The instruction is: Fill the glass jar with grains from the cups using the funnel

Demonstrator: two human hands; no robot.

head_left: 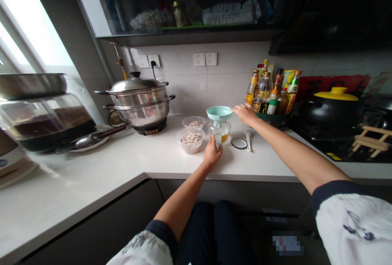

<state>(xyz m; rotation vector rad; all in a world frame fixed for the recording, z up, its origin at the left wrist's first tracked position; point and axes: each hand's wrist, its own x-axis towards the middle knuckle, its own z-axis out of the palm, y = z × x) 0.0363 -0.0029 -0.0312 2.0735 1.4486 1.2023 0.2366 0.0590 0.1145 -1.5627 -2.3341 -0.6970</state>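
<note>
A glass jar [215, 130] with a yellow label stands on the counter, and a mint-green funnel [219, 112] sits in its mouth. My left hand [212, 152] steadies the jar at its lower front, fingers curved against the glass. At the right side of the funnel, my right hand [246, 114] pinches the rim. Left of the jar are two clear plastic bowls of pale flakes, a front bowl [191, 147] and a back bowl [193, 119]. A round dark-rimmed lid [239, 143] and a white spoon [248, 140] lie to the jar's right.
A two-tier steel steamer [139, 101] stands left on the white counter [122, 167], near a ladle [88, 139] and clear storage box [49, 120]. Several sauce bottles [265, 89] are behind my right hand. A black pot [332, 110] is on the stove. A cabinet [183, 34] hangs above.
</note>
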